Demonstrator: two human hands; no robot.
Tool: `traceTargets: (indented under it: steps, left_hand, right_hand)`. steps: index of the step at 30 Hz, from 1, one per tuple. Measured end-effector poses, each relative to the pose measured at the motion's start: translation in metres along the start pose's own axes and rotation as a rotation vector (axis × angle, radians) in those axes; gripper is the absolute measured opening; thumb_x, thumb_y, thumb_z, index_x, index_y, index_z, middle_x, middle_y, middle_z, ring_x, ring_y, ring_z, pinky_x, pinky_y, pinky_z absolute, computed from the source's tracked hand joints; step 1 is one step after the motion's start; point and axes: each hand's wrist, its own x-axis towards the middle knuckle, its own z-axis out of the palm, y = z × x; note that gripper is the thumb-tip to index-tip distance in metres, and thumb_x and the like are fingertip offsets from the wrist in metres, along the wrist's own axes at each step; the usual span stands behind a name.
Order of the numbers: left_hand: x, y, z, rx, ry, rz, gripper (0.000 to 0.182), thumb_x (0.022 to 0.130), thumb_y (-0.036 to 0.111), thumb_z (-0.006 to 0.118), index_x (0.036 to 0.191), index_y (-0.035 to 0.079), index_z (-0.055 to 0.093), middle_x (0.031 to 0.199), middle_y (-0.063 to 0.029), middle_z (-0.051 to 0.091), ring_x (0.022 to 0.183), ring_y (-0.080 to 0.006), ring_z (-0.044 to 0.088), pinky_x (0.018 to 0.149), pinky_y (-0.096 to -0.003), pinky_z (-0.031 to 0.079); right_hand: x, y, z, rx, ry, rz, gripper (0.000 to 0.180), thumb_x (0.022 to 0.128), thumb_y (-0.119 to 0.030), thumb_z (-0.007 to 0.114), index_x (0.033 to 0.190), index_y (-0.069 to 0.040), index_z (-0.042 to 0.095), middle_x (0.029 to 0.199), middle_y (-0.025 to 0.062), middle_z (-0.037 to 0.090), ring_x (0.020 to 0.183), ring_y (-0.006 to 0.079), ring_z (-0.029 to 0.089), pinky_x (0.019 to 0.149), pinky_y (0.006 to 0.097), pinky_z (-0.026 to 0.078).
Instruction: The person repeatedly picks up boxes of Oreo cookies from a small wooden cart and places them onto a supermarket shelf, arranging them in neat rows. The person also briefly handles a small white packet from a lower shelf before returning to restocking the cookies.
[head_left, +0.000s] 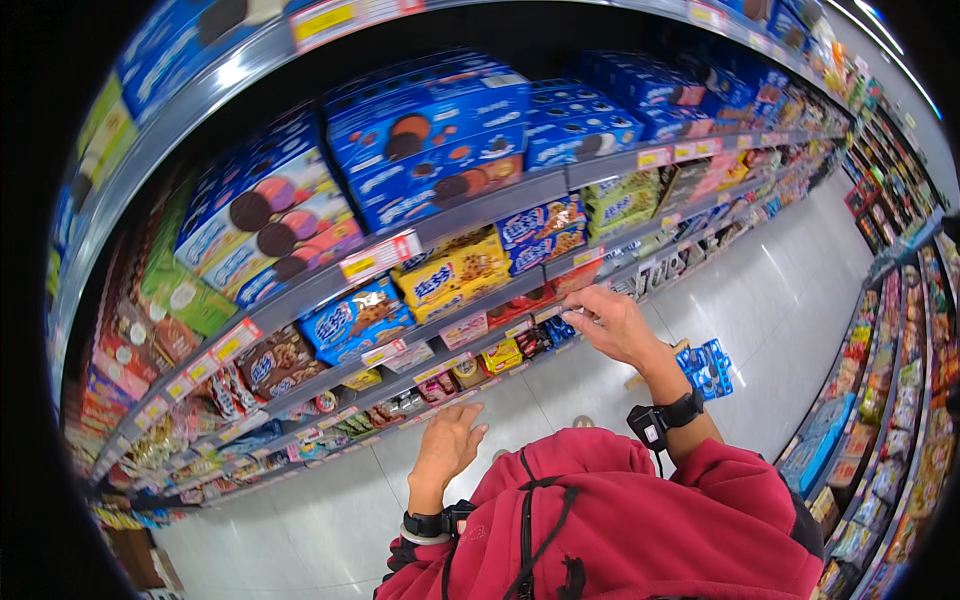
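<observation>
My left hand (448, 444) hangs in front of the lower shelves, holding nothing, its fingers slightly curled and the thumb apart. Higher up and further right, my right hand (611, 324) is beside a shelf edge, thumb and index finger close together; whether something small is between them I cannot tell. Near its fingertips lie red packs (525, 306) and blue packs (556, 330). Yellow cookie packs (454, 276) and a light-blue cookie pack (356, 319) fill the shelf to the left. Above them stand stacked blue Oreo boxes (435, 142) and Oreo boxes with pink pictures (270, 217).
Price tags (380, 255) line the projecting shelf edges. On the tiled floor (780, 300), blue packaging (705, 369) is partly behind my right forearm. Another stocked shelf (862, 450) runs along the right side. A dark display rack (892, 180) stands at the far end.
</observation>
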Motion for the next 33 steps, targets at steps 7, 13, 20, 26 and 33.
traceTargets:
  steps: [7, 13, 20, 26, 33]
  left_hand:
    - [0.064, 0.058, 0.003, 0.067, 0.049, 0.130, 0.031, 0.086, 0.016, 0.066, 0.114, 0.003, 0.062, 0.108, -0.0182, 0.065, 0.099, -0.0373, 0.061, 0.087, -0.0442, 0.049]
    - [0.133, 0.135, 0.024, 0.020, 0.128, 0.217, 0.026, 0.088, 0.014, 0.063, 0.112, 0.003, 0.062, 0.111, -0.0172, 0.065, 0.104, -0.0362, 0.061, 0.090, -0.0438, 0.048]
    - [0.190, 0.200, 0.054, -0.014, 0.126, 0.244, 0.025, 0.089, 0.014, 0.062, 0.113, 0.005, 0.063, 0.112, -0.0141, 0.066, 0.107, -0.0337, 0.061, 0.093, -0.0433, 0.047]
    - [0.230, 0.210, 0.051, 0.031, 0.119, 0.249, 0.024, 0.088, 0.011, 0.063, 0.111, 0.005, 0.064, 0.111, -0.0147, 0.066, 0.105, -0.0334, 0.062, 0.091, -0.0423, 0.048]
    - [0.287, 0.218, 0.013, 0.039, 0.327, 0.403, 0.024, 0.083, 0.004, 0.067, 0.107, 0.004, 0.066, 0.109, -0.0134, 0.066, 0.100, -0.0330, 0.063, 0.087, -0.0416, 0.050]
  right_hand:
    - [-0.044, 0.062, -0.058, 0.027, 0.039, 0.147, 0.018, 0.086, -0.017, 0.068, 0.099, -0.005, 0.064, 0.093, 0.0135, 0.066, 0.076, 0.0325, 0.064, 0.067, 0.0379, 0.052]
    - [-0.073, 0.127, -0.109, 0.079, 0.095, 0.189, 0.020, 0.086, -0.018, 0.068, 0.101, -0.004, 0.064, 0.094, 0.0138, 0.067, 0.075, 0.0309, 0.065, 0.066, 0.0376, 0.052]
    - [-0.102, 0.189, -0.158, -0.005, 0.042, 0.267, 0.022, 0.085, -0.013, 0.069, 0.105, -0.003, 0.064, 0.089, 0.0141, 0.066, 0.074, 0.0272, 0.065, 0.067, 0.0349, 0.052]
    - [-0.115, 0.222, -0.170, 0.033, 0.076, 0.375, 0.024, 0.084, -0.018, 0.070, 0.103, -0.004, 0.064, 0.091, 0.0164, 0.067, 0.071, 0.0314, 0.063, 0.066, 0.0408, 0.051]
    - [-0.089, 0.240, -0.166, 0.036, 0.080, 0.392, 0.025, 0.084, -0.017, 0.070, 0.105, -0.004, 0.064, 0.092, 0.0179, 0.067, 0.076, 0.0329, 0.065, 0.068, 0.0399, 0.052]
